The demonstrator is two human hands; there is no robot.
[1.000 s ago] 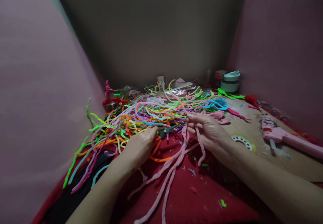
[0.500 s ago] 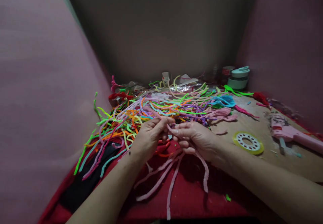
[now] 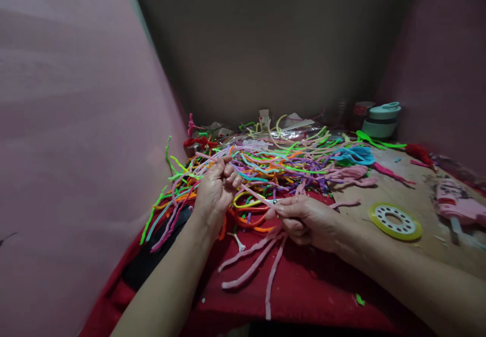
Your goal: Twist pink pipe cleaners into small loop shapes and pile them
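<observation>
A light pink pipe cleaner [image 3: 253, 193] stretches between my two hands. My left hand [image 3: 217, 187] is closed around it, and its free end sticks out past the fingers to the upper left. My right hand [image 3: 308, 219] pinches the other end between thumb and fingertips. Below the right hand, several more pink pipe cleaners [image 3: 252, 270] fan out over the red cloth; whether that hand also holds them I cannot tell. Just behind the stretched strand lie scissors [image 3: 245, 221] with yellow and orange handles, partly covered.
A tangled heap of multicoloured pipe cleaners [image 3: 288, 162] spreads behind my hands. On the brown board at right are a yellow tape roll [image 3: 395, 221] and a pink glue gun [image 3: 457, 203]. A teal-lidded container [image 3: 381, 120] stands at the back. Red cloth [image 3: 304, 296] covers the front.
My hands were close together and have drawn apart, the left one up and leftward, pulling the pink pipe cleaner straight between them. The whole view has shifted slightly.
</observation>
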